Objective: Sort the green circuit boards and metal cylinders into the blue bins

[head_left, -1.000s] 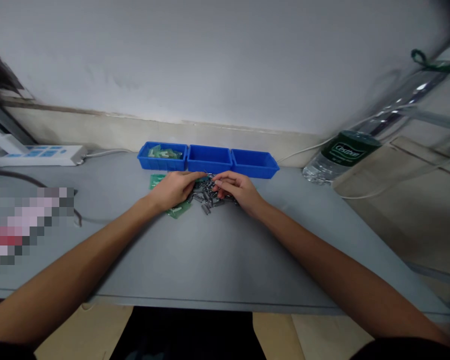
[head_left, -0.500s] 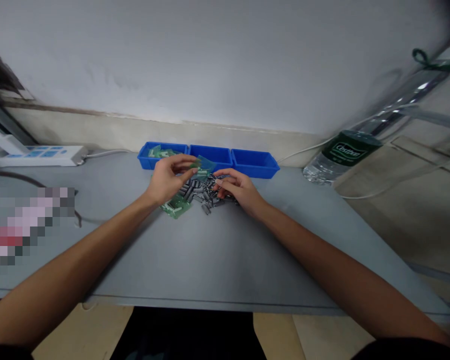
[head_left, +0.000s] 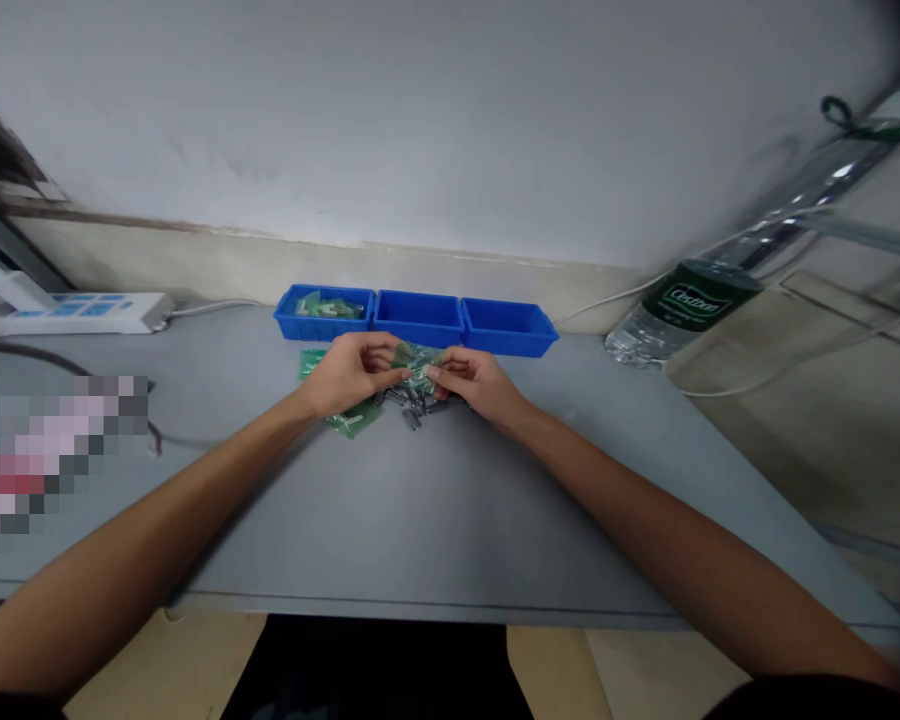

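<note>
A small green plastic bag [head_left: 418, 364] is held between my two hands above a pile of small metal parts [head_left: 414, 412]. My left hand [head_left: 352, 374] pinches the bag's left side, and my right hand [head_left: 481, 384] grips its right side. Another green bag [head_left: 354, 418] lies on the table just below my left hand, with light pieces inside. More green material [head_left: 311, 362] shows to the left of that hand. The hands and the held bag hide much of the metal pile.
Three joined blue bins [head_left: 418, 325] stand by the wall, the left one holding green bags. A water bottle [head_left: 682, 310] leans at the right. A white power strip [head_left: 112, 311] and cables lie at the left.
The green bag has come down and right with my left hand. My right hand, earlier over the metal parts, has taken hold of the bag's right side.
</note>
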Demonstrator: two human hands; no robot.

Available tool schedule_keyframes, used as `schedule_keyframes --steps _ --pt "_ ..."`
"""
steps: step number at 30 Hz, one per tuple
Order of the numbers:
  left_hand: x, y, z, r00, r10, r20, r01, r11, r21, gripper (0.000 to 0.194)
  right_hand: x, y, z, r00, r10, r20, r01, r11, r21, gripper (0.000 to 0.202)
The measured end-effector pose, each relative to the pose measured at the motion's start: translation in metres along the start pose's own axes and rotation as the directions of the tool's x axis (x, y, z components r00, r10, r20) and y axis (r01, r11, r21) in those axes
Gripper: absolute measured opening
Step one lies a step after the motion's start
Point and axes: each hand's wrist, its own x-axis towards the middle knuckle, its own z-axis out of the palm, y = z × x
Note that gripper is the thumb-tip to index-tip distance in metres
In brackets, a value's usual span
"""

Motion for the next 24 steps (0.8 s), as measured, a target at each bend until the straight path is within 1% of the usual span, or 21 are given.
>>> schedule_keyframes --steps 4,9,11,13,15,18,20,24 --pt "-0.001 0.002 0.0 1.0 -0.007 0.004 0.007 1.0 0.028 0.019 0.0 -0.002 0.001 1.0 0.006 -0.002 -0.006 1.0 -0.008 0.041" --pt "0.0 0.003 -0.001 1.0 0.0 -0.015 0.001 1.0 0.02 0.023 0.0 0.0 0.001 0.999 0.02 -0.025 -0.02 1.0 -0.01 0.039" --pt "0.001 0.002 -0.002 0.998 0.019 -0.063 -0.017 0.999 0.031 0.023 0.0 0.001 0.001 0.999 0.024 -0.028 -0.023 1.0 0.006 0.038" --pt "0.003 0.0 -0.004 0.99 0.054 -0.133 -0.047 0.997 0.06 0.023 0.0 0.002 0.001 0.999 0.034 -0.04 -0.032 0.999 0.028 0.038" --pt "0.005 -0.003 -0.007 0.975 0.09 -0.201 -0.072 0.993 0.095 0.024 0.001 0.003 0.001 0.997 0.047 -0.053 -0.045 0.998 0.045 0.039" --pt "0.006 -0.005 -0.011 0.953 0.116 -0.279 -0.069 0.983 0.173 0.025 0.002 0.003 0.0 0.997 0.056 -0.051 -0.053 0.997 0.055 0.038" --pt "0.006 -0.005 -0.014 0.943 0.134 -0.303 -0.067 0.973 0.223 0.025 0.002 0.003 0.0 0.997 0.056 -0.046 -0.053 0.997 0.057 0.036" --pt "0.005 -0.002 -0.014 0.941 0.171 -0.293 -0.087 0.956 0.279 0.022 0.002 0.003 0.001 0.997 0.056 -0.05 -0.053 0.997 0.065 0.034"
